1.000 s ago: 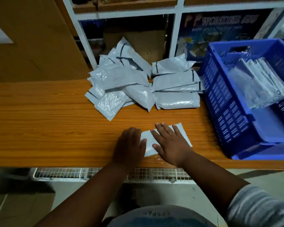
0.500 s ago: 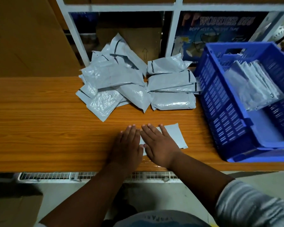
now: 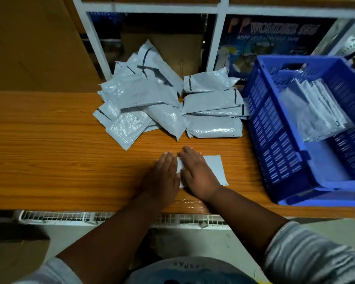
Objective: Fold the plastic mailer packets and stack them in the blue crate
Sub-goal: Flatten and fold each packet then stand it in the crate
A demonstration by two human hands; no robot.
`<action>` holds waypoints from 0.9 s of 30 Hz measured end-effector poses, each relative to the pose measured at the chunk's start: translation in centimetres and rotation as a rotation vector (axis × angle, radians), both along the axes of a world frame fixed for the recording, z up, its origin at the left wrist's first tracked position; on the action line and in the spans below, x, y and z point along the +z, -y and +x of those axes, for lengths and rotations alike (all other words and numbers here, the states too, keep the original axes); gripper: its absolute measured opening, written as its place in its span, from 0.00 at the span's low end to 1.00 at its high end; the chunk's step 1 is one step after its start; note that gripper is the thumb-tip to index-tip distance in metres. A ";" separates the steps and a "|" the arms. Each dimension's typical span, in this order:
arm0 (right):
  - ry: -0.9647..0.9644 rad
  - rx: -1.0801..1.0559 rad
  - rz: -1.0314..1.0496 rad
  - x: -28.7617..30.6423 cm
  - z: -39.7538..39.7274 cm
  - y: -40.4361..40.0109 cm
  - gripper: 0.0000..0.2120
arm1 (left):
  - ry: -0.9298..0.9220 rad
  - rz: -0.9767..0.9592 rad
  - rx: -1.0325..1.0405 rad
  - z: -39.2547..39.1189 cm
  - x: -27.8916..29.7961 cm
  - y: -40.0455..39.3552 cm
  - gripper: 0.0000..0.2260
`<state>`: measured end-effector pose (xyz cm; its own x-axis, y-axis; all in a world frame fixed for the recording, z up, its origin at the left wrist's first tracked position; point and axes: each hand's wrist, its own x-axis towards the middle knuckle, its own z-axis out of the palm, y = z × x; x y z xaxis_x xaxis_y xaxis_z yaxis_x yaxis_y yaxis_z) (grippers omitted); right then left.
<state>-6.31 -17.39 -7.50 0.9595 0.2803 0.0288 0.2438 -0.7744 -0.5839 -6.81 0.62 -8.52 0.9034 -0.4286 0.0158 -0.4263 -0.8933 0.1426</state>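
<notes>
A pale mailer packet (image 3: 216, 169) lies flat near the front edge of the wooden table (image 3: 49, 152). My left hand (image 3: 164, 177) and my right hand (image 3: 197, 173) lie side by side on it, fingers straight, pressing it down; most of the packet is hidden beneath them. A heap of unfolded grey mailer packets (image 3: 148, 103) sits behind the hands at the table's back. The blue crate (image 3: 275, 144) stands at the right and holds a stack of folded packets (image 3: 312, 115).
A white shelf frame (image 3: 215, 37) rises behind the table, with a cardboard box (image 3: 178, 52) and a printed tape carton (image 3: 275, 35) inside. A brown board (image 3: 33, 48) stands at the back left. A white wire rack (image 3: 70, 217) runs under the table's front edge.
My two hands have slid together over the packet, from apart to side by side, the right hand moving leftward so the packet's right part now shows.
</notes>
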 end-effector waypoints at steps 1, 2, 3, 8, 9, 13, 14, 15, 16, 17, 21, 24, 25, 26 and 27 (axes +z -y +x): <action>0.032 0.032 -0.033 0.2 0.0 0.6 0.24 | -0.019 0.049 -0.002 0.0 -0.4 0.0 0.31; 0.095 0.084 -0.135 0.2 -0.1 1.2 0.23 | -0.022 0.094 0.001 0.0 -0.7 -0.1 0.31; 0.160 0.138 -0.265 0.0 -0.3 1.7 0.23 | -0.019 0.116 0.007 0.0 -0.9 -0.1 0.31; 0.172 0.151 -0.439 -2.2 -0.8 2.7 0.30 | -0.001 0.080 0.040 -0.1 -1.0 0.4 0.31; 0.171 0.145 -0.422 -2.3 -0.7 2.7 0.30 | -0.002 0.085 0.039 -0.1 -1.1 0.3 0.31; 0.126 0.109 -0.241 -2.1 -0.2 3.4 0.27 | -0.046 0.182 0.030 0.2 -0.2 1.1 0.32; 0.088 0.092 -0.171 -1.8 -0.1 3.7 0.26 | -0.034 0.206 0.017 0.7 0.4 1.6 0.32; 0.060 0.078 -0.099 -1.4 0.1 3.8 0.25 | -0.018 0.194 -0.009 1.0 1.0 2.3 0.31; 0.037 0.073 -0.019 -0.9 0.3 3.8 0.26 | 0.004 0.170 -0.046 1.2 1.3 2.9 0.30; 0.010 0.068 0.067 -0.4 0.5 3.6 0.26 | 0.024 0.143 -0.090 1.2 1.3 3.3 0.30; 0.037 0.033 -0.028 0.2 0.4 4.5 0.23 | 0.021 0.094 -0.100 0.2 -0.3 3.8 0.32; 0.127 0.057 -0.353 -1.1 -0.9 6.4 0.25 | 0.030 0.106 -0.108 0.7 -0.6 3.8 0.33; 0.109 0.037 -0.383 -1.5 -1.2 6.9 0.28 | 0.038 0.113 -0.112 0.8 -0.5 3.9 0.34; 0.077 0.015 -0.381 -2.0 -1.3 7.3 0.30 | 0.045 0.116 -0.114 0.7 -0.6 4.0 0.34; 0.059 0.002 -0.379 -2.3 -1.0 7.4 0.31 | 0.055 0.112 -0.112 0.7 -0.7 4.1 0.34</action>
